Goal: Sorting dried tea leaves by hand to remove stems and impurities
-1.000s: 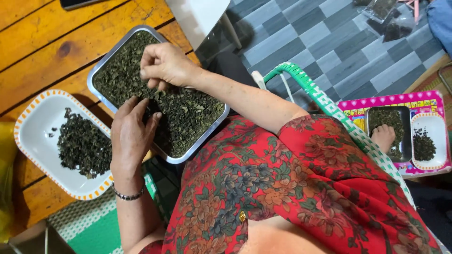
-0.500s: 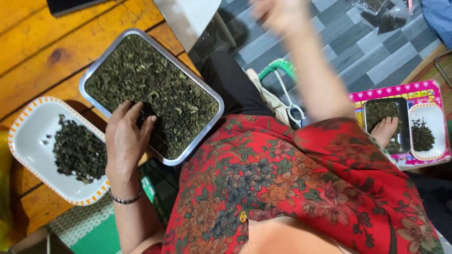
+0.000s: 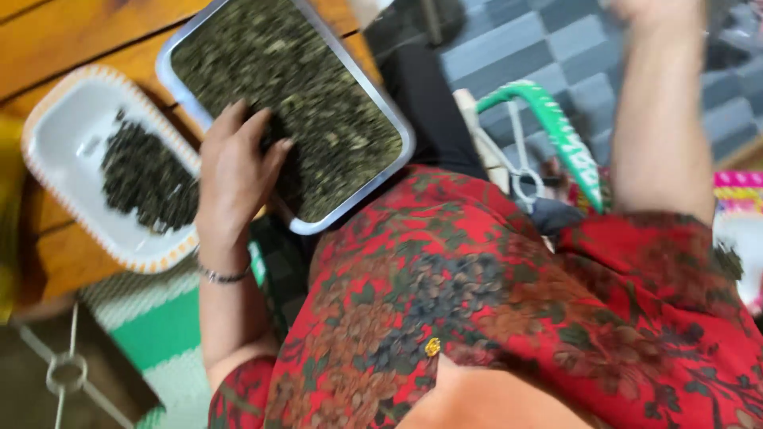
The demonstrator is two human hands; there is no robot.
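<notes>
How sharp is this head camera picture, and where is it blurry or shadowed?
Head view: motion blur smears the whole frame; the right hand, raised at the top edge, is blurred most and cut off. The left hand resting on the leaves in the metal tray is soft but readable, casting a dark shadow beside it. The white dish looks evenly lit, no glare.

We found the metal tray point(image 3: 380, 111) in the upper middle of the frame, a shallow rectangular pan with rounded corners, lying tilted on the wooden surface with one corner jutting past the edge. Dark green dried leaves point(image 3: 294, 87) covered its whole floor in a loose layer (blur hid the finer detail). At its lower left side the left hand point(image 3: 234, 179) lay palm down, fingers spread, their tips resting in the leaves.
</notes>
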